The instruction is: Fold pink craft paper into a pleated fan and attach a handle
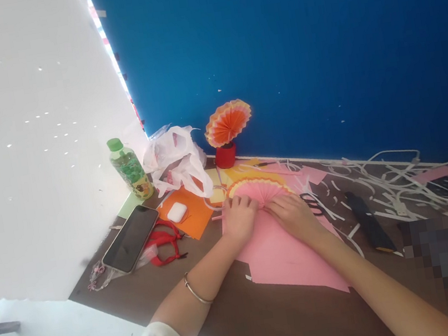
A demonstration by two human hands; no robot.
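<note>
A pleated pink paper fan (pixel 261 189) with a yellow and orange scalloped edge lies on pink paper sheets (pixel 279 258). My left hand (pixel 240 217) presses on the fan's left side, its fingers bent over the folds. On the right side, my right hand (pixel 292 215) has its fingers together at the fan's lower centre, pinching the pleats. Both hands nearly meet at the base. Behind them a finished orange paper rosette (pixel 228 123) stands in a red holder (pixel 225 156).
Left of the hands are a phone (pixel 131 239), a green-capped bottle (pixel 130 169), a white plastic bag (pixel 178 160), an earbud case (pixel 177 212) on orange paper and red ribbon (pixel 166 244). Scissors (pixel 312 204), paper strips and white cables (pixel 398 204) lie right, before the blue wall.
</note>
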